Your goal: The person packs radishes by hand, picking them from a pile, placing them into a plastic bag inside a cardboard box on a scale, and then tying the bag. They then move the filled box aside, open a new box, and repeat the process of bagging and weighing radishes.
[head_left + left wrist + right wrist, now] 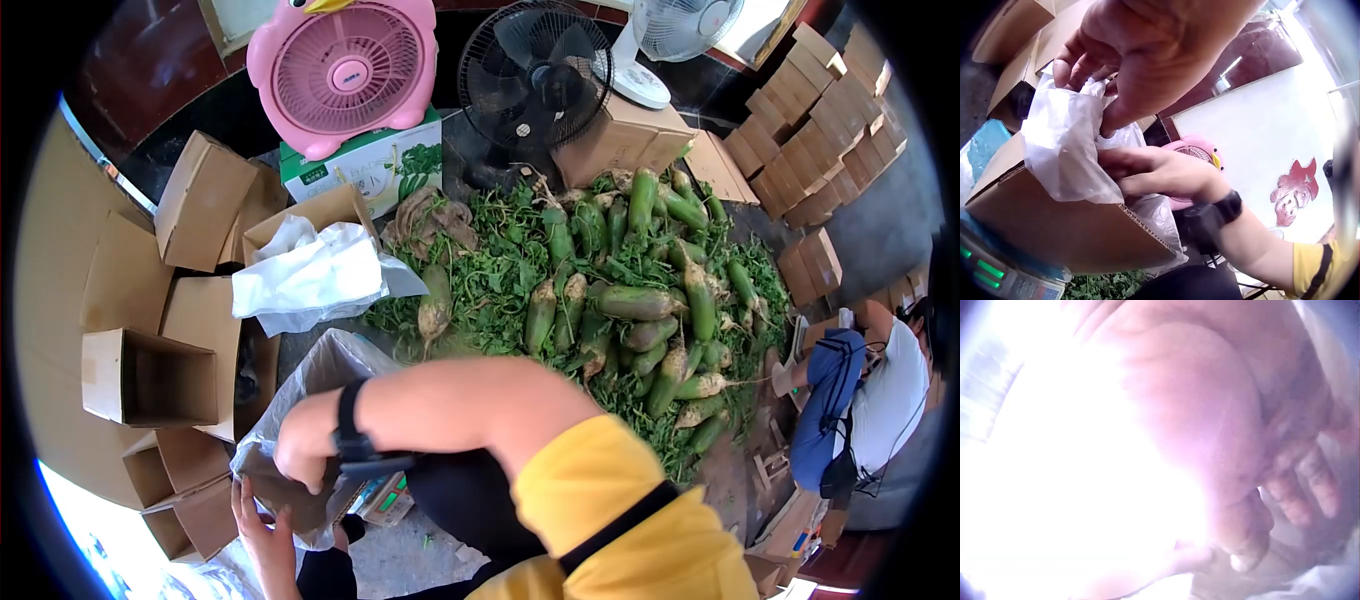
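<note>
A cardboard box (1066, 228) lined with a thin, clear plastic bag (1063, 137) stands in front of me on a scale with green digits. My left hand (265, 545) is at the box's near left rim. In the left wrist view that left hand (1147, 56) curls its fingers and thumb on the gathered bag edge. My right hand (305, 440) reaches down inside the lined box. The right wrist view, partly washed out by glare, shows the right hand (1210, 425) with its fingers loosely extended and nothing visible in them.
Green radishes (640, 302) lie on a heap of leaves (500, 260) beyond my arm. Unlined boxes (150, 375) stand at the left, near a stack of white plastic bags (320, 270). Fans, including a pink one (345, 75), are at the back. Another person (880, 400) sits at the right.
</note>
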`<action>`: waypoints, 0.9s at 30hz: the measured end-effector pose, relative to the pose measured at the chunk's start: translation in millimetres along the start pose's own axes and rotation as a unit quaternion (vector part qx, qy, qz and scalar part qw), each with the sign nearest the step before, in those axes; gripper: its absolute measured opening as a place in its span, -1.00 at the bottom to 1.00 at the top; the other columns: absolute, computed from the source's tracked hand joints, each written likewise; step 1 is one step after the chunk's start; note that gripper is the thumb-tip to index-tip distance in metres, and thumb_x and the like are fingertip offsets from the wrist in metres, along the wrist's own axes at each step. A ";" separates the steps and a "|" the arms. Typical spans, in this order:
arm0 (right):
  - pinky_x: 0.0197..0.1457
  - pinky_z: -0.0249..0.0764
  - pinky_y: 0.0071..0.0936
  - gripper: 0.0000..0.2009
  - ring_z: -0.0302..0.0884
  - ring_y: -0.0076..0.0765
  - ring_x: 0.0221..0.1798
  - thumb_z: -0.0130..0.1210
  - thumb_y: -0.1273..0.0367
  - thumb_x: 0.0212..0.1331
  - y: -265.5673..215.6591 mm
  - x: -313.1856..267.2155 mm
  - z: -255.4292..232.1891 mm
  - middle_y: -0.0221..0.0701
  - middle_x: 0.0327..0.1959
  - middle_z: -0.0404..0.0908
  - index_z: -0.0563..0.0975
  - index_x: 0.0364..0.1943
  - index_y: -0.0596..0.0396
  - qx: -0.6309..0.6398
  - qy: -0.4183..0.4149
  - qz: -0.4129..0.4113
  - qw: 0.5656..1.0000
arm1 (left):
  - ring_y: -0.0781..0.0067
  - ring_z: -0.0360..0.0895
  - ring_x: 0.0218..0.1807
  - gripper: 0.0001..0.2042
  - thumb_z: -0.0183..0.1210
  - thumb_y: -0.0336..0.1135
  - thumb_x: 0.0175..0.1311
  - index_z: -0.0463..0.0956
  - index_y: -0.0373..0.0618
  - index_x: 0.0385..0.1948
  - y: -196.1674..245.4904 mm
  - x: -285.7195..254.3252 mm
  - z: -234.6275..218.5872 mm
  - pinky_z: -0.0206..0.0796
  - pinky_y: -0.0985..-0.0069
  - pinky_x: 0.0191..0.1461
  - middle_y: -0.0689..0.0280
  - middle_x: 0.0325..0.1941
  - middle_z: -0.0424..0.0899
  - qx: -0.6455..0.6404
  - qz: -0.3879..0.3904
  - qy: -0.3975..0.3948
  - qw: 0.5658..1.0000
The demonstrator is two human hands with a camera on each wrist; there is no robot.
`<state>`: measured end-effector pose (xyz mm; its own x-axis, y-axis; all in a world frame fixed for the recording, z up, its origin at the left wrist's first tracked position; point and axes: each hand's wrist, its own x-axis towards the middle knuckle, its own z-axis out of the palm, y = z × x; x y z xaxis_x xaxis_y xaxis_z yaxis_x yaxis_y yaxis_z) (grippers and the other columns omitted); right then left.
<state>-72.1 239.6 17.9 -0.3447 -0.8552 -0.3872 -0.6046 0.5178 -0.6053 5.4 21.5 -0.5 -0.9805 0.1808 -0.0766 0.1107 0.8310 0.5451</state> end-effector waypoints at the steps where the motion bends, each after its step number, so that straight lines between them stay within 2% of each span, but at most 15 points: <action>1: 0.01 0.39 -0.25 -0.54 0.50 -0.14 -0.06 0.12 0.19 -0.09 3.8 -21.1 0.2 -0.23 -0.14 0.59 0.52 -0.05 0.10 0.061 0.072 -0.024 0.995 | 0.21 0.40 0.07 -0.31 0.23 -0.56 -0.15 0.25 -0.15 0.19 0.1 0.5 -0.3 0.34 0.57 -0.27 0.07 0.29 0.22 0.000 -0.003 -0.001 1.000; 3: -0.01 0.42 -0.36 -0.55 0.53 -0.22 -0.08 0.09 0.23 -0.04 4.5 -94.9 -13.2 -0.19 -0.14 0.59 0.50 -0.02 0.10 0.154 0.210 -0.030 0.965 | 0.25 0.40 0.06 -0.34 0.20 -0.54 -0.11 0.25 -0.15 0.19 0.6 -0.4 -2.6 0.33 0.57 -0.27 0.08 0.29 0.22 0.013 -0.007 -0.004 1.000; 5: -0.14 0.48 -0.42 -0.53 0.55 -0.34 -0.14 0.10 0.26 0.04 28.0 -167.8 -2.1 -0.26 -0.14 0.59 0.42 0.08 0.13 0.243 0.346 0.031 0.906 | 0.28 0.41 0.04 -0.36 0.17 -0.54 -0.09 0.26 -0.15 0.19 1.9 -0.4 -4.0 0.33 0.57 -0.26 0.10 0.28 0.24 0.004 -0.015 -0.009 1.000; 6: -0.09 0.48 -0.43 -0.53 0.52 -0.33 -0.07 0.09 0.27 0.07 30.0 -207.0 4.4 -0.24 -0.09 0.57 0.39 0.11 0.10 0.275 0.392 0.167 0.862 | 0.32 0.43 0.01 -0.39 0.14 -0.54 -0.06 0.27 -0.13 0.18 5.1 -0.7 -5.5 0.31 0.59 -0.27 0.14 0.28 0.25 0.007 -0.022 -0.008 1.000; 8: 0.06 0.41 -0.47 -0.58 0.50 -0.34 -0.02 0.05 0.30 0.13 46.7 -269.4 39.8 -0.22 -0.06 0.54 0.41 0.09 0.12 0.234 0.487 0.331 0.773 | 0.33 0.44 -0.01 -0.39 0.13 -0.55 -0.06 0.27 -0.12 0.18 4.8 -0.6 -6.1 0.31 0.60 -0.27 0.15 0.28 0.26 0.010 -0.018 -0.001 1.000; 10: 0.14 0.37 -0.37 -0.58 0.47 -0.25 0.06 0.01 0.28 0.14 72.3 -315.5 104.4 -0.15 0.00 0.51 0.41 0.08 0.14 0.223 0.538 0.440 0.683 | 0.37 0.46 -0.04 -0.41 0.11 -0.57 -0.05 0.29 -0.12 0.16 5.2 0.1 -6.1 0.30 0.61 -0.27 0.18 0.29 0.27 0.013 -0.010 0.022 1.000; 12: 0.06 0.41 -0.39 -0.66 0.49 -0.26 -0.03 0.02 0.34 0.14 82.8 -338.1 170.2 -0.17 -0.06 0.53 0.46 -0.02 0.23 0.278 0.537 0.504 0.617 | 0.38 0.46 -0.04 -0.42 0.10 -0.58 -0.05 0.30 -0.12 0.16 4.0 1.2 -6.6 0.30 0.61 -0.27 0.19 0.29 0.27 0.014 -0.009 0.027 0.999; 13: -0.04 0.44 -0.45 -0.71 0.51 -0.37 -0.15 0.03 0.40 0.13 91.0 -340.5 208.5 -0.25 -0.17 0.57 0.48 -0.06 0.22 0.369 0.537 0.519 0.553 | 0.39 0.46 -0.04 -0.43 0.10 -0.59 -0.05 0.30 -0.12 0.15 5.2 2.3 -6.6 0.30 0.61 -0.27 0.20 0.29 0.27 0.016 -0.009 0.035 0.999; 15: -0.17 0.46 -0.54 -0.77 0.51 -0.50 -0.31 0.05 0.45 0.11 99.5 -329.0 274.7 -0.35 -0.33 0.59 0.51 -0.15 0.24 0.424 0.558 0.520 0.488 | 0.44 0.46 -0.07 -0.44 0.09 -0.61 -0.04 0.32 -0.12 0.13 7.1 3.9 -4.6 0.30 0.62 -0.27 0.22 0.29 0.27 0.015 -0.003 0.036 0.999; 18: -0.29 0.49 -0.50 -0.82 0.54 -0.45 -0.42 0.09 0.45 0.04 121.7 -289.0 350.9 -0.36 -0.47 0.62 0.57 -0.28 0.25 0.446 0.609 0.495 0.429 | 0.51 0.45 -0.13 -0.48 0.08 -0.61 -0.01 0.34 -0.13 0.12 3.7 7.4 -5.6 0.28 0.64 -0.28 0.23 0.28 0.28 0.017 0.000 0.047 0.999; 19: -0.20 0.50 -0.46 -0.81 0.59 -0.34 -0.33 0.12 0.41 0.04 130.9 -273.7 363.2 -0.30 -0.39 0.64 0.56 -0.27 0.23 0.386 0.586 0.548 0.456 | 0.51 0.45 -0.13 -0.48 0.08 -0.61 -0.01 0.34 -0.13 0.12 4.1 8.0 -3.7 0.28 0.64 -0.28 0.23 0.28 0.28 0.019 0.002 0.045 0.999; 22: 0.12 0.36 -0.38 -0.54 0.46 -0.13 0.05 0.16 0.39 0.00 150.9 -228.7 372.9 -0.08 0.01 0.48 0.39 0.04 0.21 0.332 0.651 0.522 0.439 | 0.56 0.42 -0.36 -0.51 0.05 -0.58 0.02 0.34 -0.21 0.10 2.9 11.6 0.4 0.27 0.66 -0.36 0.23 0.28 0.30 0.057 0.032 0.062 0.996; 24: 0.23 0.23 -0.30 -0.42 0.31 0.05 0.15 0.16 0.42 -0.04 176.0 -198.7 383.6 -0.01 0.10 0.37 0.27 0.15 0.21 0.260 0.707 0.495 0.433 | 0.41 0.44 -0.02 -0.49 0.07 -0.57 0.02 0.34 -0.14 0.13 2.4 13.5 0.7 0.27 0.63 -0.29 0.22 0.30 0.26 0.075 0.021 0.049 0.996; 25: 0.25 0.21 -0.31 -0.34 0.28 0.08 0.18 0.14 0.42 -0.02 164.5 -189.4 364.9 0.03 0.12 0.33 0.15 0.22 0.24 0.279 0.695 0.519 0.412 | 0.41 0.44 -0.02 -0.49 0.07 -0.57 0.02 0.34 -0.14 0.13 3.4 13.7 1.3 0.27 0.63 -0.29 0.22 0.30 0.26 0.076 0.023 0.046 0.996; 27: 0.29 0.17 -0.37 -0.25 0.24 -0.01 0.26 0.18 0.40 -0.05 174.7 -148.1 378.2 0.08 0.19 0.26 0.08 0.26 0.28 0.336 0.699 0.547 0.315 | 0.36 0.41 0.05 -0.50 0.07 -0.54 0.05 0.34 -0.15 0.13 5.4 14.7 1.6 0.27 0.62 -0.28 0.21 0.31 0.25 0.098 0.025 0.045 0.994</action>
<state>145.0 466.3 -293.5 -0.3454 0.9124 -0.2195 0.5524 0.0086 -0.8335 -8.1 29.5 -0.1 -0.9825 0.1842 0.0268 0.1808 0.9100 0.3732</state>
